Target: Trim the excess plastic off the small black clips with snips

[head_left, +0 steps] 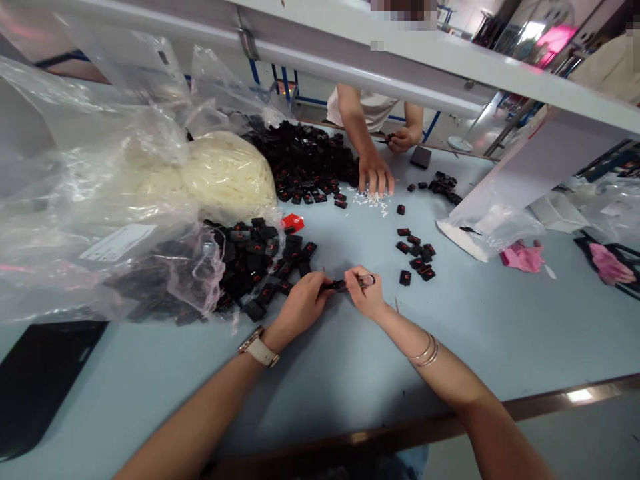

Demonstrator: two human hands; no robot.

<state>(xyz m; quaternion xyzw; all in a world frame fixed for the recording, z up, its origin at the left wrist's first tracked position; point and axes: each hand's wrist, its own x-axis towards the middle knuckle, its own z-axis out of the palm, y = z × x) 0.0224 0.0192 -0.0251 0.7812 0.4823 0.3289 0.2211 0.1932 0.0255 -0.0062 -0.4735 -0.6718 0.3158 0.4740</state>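
Observation:
My left hand (306, 297), a watch on its wrist, pinches a small black plastic part (329, 287) above the table. Closed around a slim dark hand tool (369, 281) with a shiny rear end, my right hand (366, 293) holds its front against or very near that part; the exact kind of tool cannot be made out. Left of my hands, a heap of black plastic parts (255, 257) with red marks spills from a clear bag (195, 267). Several similar black parts (416, 252) lie loose to the right of my hands.
Across the table, another person's hand (375, 172) touches small white pieces (373, 200) beside a large black pile (310, 157). A bag of cream-coloured pieces (227, 170), a red card (293, 223), a black tray (45, 380) and a pink cloth (523, 256) lie around. A shelf (480, 60) crosses overhead.

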